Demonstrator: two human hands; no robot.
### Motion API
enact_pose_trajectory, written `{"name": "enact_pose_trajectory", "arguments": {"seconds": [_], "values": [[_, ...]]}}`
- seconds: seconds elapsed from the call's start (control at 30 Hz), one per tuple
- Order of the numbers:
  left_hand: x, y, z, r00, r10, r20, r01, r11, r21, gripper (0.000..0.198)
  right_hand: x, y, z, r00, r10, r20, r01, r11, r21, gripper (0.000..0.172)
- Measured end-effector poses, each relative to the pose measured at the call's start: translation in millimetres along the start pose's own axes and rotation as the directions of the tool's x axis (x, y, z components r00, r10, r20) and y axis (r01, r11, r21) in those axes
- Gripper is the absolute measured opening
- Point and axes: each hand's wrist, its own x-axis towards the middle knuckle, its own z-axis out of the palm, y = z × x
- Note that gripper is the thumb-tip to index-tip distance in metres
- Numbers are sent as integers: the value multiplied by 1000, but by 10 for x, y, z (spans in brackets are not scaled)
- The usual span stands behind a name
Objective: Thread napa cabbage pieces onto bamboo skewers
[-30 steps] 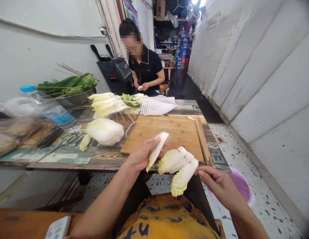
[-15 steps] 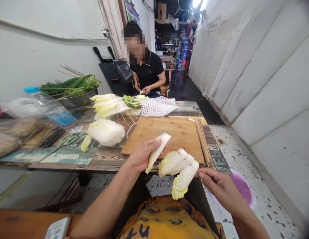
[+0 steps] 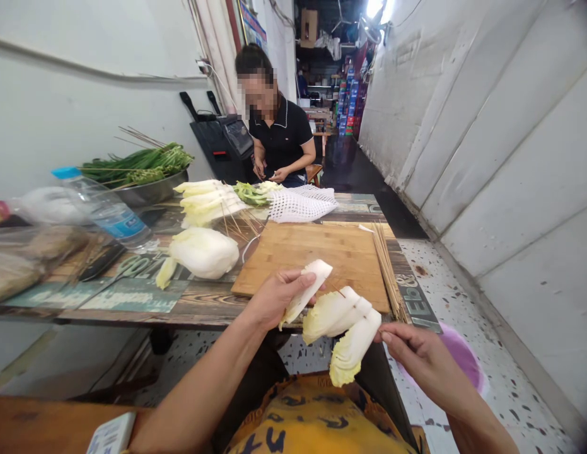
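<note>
My left hand [image 3: 270, 297] is closed on a white cabbage leaf piece [image 3: 306, 291], held above the near edge of the table. My right hand [image 3: 418, 357] pinches the end of a thin bamboo skewer that carries two cabbage leaves [image 3: 346, 325]; the skewer tip [image 3: 338, 291] pokes out toward the left hand's leaf. Both hands hover just in front of the wooden cutting board [image 3: 316, 255].
A bundle of bamboo skewers [image 3: 386, 268] lies at the board's right edge. A cabbage head [image 3: 203, 252], skewered leaves [image 3: 210, 202], white mesh [image 3: 297, 203], a water bottle [image 3: 106, 211], scissors [image 3: 127, 268] and a bowl of greens [image 3: 137, 167] occupy the table. Another person [image 3: 277, 135] sits at the far end. A purple bucket [image 3: 461, 356] stands on the floor.
Both hands with their leaves have shifted slightly right and up in view. The person opposite has lowered their hands.
</note>
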Motion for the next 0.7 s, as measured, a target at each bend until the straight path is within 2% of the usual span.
{"name": "enact_pose_trajectory", "arguments": {"seconds": [0.2, 0.37, 0.53, 0.7], "values": [[-2, -23, -9, 999, 23, -33, -21, 997, 77, 33, -8, 22, -2, 1000, 18, 7, -17, 999, -37, 36], [0, -8, -20, 999, 40, 10, -41, 994, 106, 32, 7, 6, 14, 1000, 17, 1, -17, 1000, 6, 37], [-6, 48, 17, 999, 27, -31, -27, 1000, 11, 30, 0, -43, -17, 1000, -2, -6, 2, 1000, 22, 33], [-16, 55, 59, 1000, -3, 28, 5, 996, -85, 29, 2, -73, -52, 999, -37, -18, 38, 998, 41, 31]]}}
